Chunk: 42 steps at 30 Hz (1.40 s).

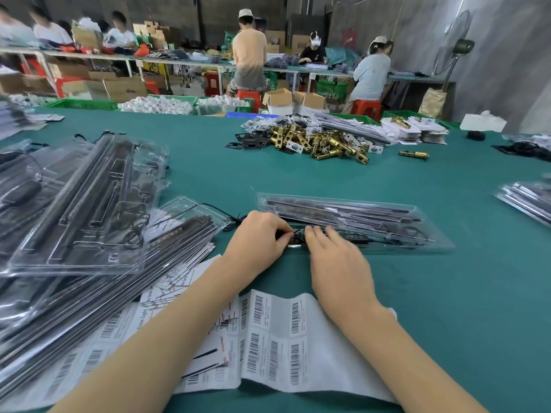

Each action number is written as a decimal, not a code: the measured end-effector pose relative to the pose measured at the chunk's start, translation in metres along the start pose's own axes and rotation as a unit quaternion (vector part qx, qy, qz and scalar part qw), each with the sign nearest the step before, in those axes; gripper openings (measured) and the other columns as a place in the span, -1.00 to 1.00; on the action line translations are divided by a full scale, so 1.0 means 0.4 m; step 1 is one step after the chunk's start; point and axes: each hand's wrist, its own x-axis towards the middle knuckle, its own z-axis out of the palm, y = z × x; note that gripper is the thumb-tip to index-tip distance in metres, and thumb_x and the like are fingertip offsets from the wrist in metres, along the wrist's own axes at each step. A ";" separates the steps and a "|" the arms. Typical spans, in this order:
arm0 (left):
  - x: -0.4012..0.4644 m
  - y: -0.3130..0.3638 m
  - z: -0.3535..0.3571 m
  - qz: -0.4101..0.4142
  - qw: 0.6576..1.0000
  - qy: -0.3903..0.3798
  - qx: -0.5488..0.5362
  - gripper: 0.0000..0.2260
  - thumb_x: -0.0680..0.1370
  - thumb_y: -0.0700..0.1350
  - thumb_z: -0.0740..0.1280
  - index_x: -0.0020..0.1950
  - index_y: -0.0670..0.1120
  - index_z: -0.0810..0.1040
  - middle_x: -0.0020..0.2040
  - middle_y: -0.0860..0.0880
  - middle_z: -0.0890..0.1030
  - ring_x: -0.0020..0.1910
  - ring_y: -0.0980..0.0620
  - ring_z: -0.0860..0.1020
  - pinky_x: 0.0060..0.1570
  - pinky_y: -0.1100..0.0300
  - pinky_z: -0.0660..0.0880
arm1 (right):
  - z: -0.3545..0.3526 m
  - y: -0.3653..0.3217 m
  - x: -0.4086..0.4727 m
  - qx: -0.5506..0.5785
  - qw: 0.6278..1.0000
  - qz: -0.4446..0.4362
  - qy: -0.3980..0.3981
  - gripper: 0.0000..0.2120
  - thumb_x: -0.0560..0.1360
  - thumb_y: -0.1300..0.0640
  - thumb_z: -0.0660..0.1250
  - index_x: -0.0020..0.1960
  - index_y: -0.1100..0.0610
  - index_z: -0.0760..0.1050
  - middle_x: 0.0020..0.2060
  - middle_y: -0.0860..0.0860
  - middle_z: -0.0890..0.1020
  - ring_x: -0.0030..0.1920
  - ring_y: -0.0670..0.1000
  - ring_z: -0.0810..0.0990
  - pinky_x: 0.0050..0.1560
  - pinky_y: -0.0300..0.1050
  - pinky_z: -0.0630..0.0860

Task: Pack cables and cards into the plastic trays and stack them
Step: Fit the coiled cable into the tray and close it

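Hands meet at the near edge of a clear plastic tray (pixel 351 222) mid-table: left hand (pixel 259 236) pinches the black cable (pixel 296 234), right hand (pixel 334 257) presses it down with straight fingers

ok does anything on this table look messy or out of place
Yes: the clear trays at left lie in a crooked, sliding heap, not a square stack. One brass latch lies apart from the brass pile.
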 end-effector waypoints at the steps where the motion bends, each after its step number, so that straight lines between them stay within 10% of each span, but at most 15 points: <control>1: 0.002 -0.004 0.002 0.007 1.000 0.002 0.005 -0.88 0.54 -0.13 0.42 -0.02 -0.05 0.76 -0.15 0.04 0.74 -0.17 0.05 0.63 0.02 0.20 0.52 | 0.007 0.002 0.001 -0.005 1.000 -0.001 -0.027 -0.48 0.70 0.13 0.04 0.63 0.14 0.04 0.60 0.06 0.18 0.58 0.07 0.15 0.53 0.02 0.15; 6: 0.006 0.001 -0.007 0.032 0.999 -0.011 0.013 -0.86 0.58 -0.12 0.39 0.02 -0.06 0.76 -0.14 0.00 0.74 -0.16 0.04 0.57 -0.01 0.24 0.46 | 0.007 0.017 0.005 -0.014 0.997 -0.012 -0.072 -0.46 0.71 -0.06 -0.08 0.64 0.09 -0.02 0.63 0.02 0.05 0.61 0.05 0.04 0.56 0.04 0.03; 13: -0.044 0.060 0.003 0.061 0.948 -0.128 0.284 -0.59 0.61 -0.11 0.16 0.46 -0.12 0.34 0.42 -0.06 0.47 0.45 -0.09 0.34 0.44 0.05 0.21 | 0.012 0.020 0.022 0.000 0.996 -0.036 -0.078 -0.45 0.70 -0.02 -0.08 0.64 0.13 -0.02 0.62 0.02 0.11 0.60 0.03 0.07 0.58 -0.01 0.01; 16: -0.069 0.083 0.025 0.065 0.944 -0.141 0.291 -0.51 0.63 -0.12 0.11 0.56 -0.20 0.17 0.53 -0.14 0.31 0.51 -0.12 0.25 0.51 0.05 0.14 | 0.017 0.012 0.021 0.026 0.996 -0.049 -0.065 -0.45 0.69 0.03 -0.06 0.63 0.18 -0.01 0.62 0.07 0.12 0.61 0.01 0.05 0.58 -0.09 -0.05; 25: -0.038 0.064 0.019 -0.020 0.975 -0.163 0.150 -0.75 0.60 -0.21 0.21 0.27 -0.11 0.48 0.23 -0.03 0.53 0.25 -0.07 0.49 0.14 0.01 0.48 | 0.003 0.001 0.007 0.073 0.996 0.010 -0.046 -0.53 0.66 0.04 0.10 0.52 0.17 0.25 0.49 0.12 0.35 0.53 0.09 0.22 0.56 -0.04 0.04; 35: -0.036 0.078 0.012 0.055 0.965 -0.205 0.156 -0.49 0.67 -0.15 0.05 0.62 -0.20 0.06 0.60 -0.14 0.19 0.59 -0.11 0.11 0.54 0.04 0.03 | 0.015 -0.009 0.006 0.097 0.994 -0.005 -0.051 -0.49 0.70 0.05 -0.03 0.61 0.17 0.09 0.56 0.05 0.24 0.59 0.01 0.11 0.58 -0.06 -0.10; 42: -0.063 0.068 0.025 0.090 0.960 -0.180 0.193 -0.49 0.67 -0.11 0.07 0.60 -0.23 0.07 0.59 -0.16 0.19 0.53 -0.12 0.18 0.52 0.06 0.05 | -0.017 0.008 -0.010 0.170 0.984 0.045 0.019 -0.72 0.59 0.14 0.20 0.26 0.10 0.54 0.18 -0.02 0.60 0.20 0.11 0.55 0.25 -0.03 0.46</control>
